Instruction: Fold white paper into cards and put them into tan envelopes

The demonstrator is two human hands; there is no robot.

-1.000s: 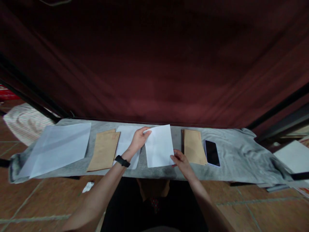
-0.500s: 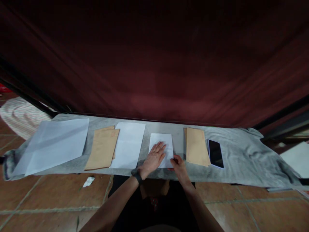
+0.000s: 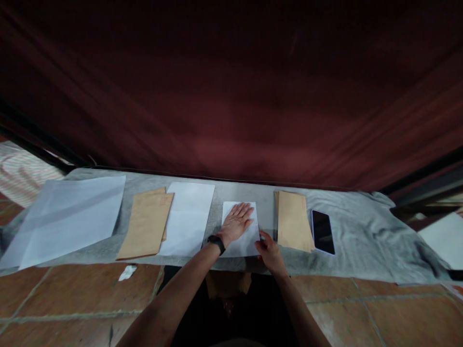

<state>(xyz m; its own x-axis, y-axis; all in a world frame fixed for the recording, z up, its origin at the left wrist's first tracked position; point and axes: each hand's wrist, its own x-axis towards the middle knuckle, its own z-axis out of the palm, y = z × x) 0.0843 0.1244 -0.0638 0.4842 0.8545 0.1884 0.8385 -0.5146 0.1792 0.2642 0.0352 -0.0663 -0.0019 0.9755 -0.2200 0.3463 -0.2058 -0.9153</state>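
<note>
A white folded sheet of paper (image 3: pixel 249 248) lies on the grey cloth in front of me. My left hand (image 3: pixel 237 224), with a dark band at the wrist, rests flat on its upper part, fingers stretched out and a little spread. At the sheet's lower right edge, my right hand (image 3: pixel 269 251) has its fingers curled in with the thumb against the paper's edge; some of its fingertips are hidden. Left of the sheet lies larger white paper (image 3: pixel 190 217), partly under brown envelopes (image 3: pixel 147 224). More brown envelopes (image 3: pixel 294 219) are stacked beyond my right hand.
A phone (image 3: pixel 322 232) with a dark screen lies right of the stacked envelopes. Large white sheets (image 3: pixel 79 212) cover the far left of the grey cloth (image 3: pixel 365 236). Behind the narrow surface hangs a dark red curtain (image 3: pixel 231 120). A crumpled white scrap (image 3: pixel 127 273) sits on the tiled floor.
My left hand has slid up the sheet, its fingers more spread. My right hand stays at the right edge. The whole view has shifted slightly.
</note>
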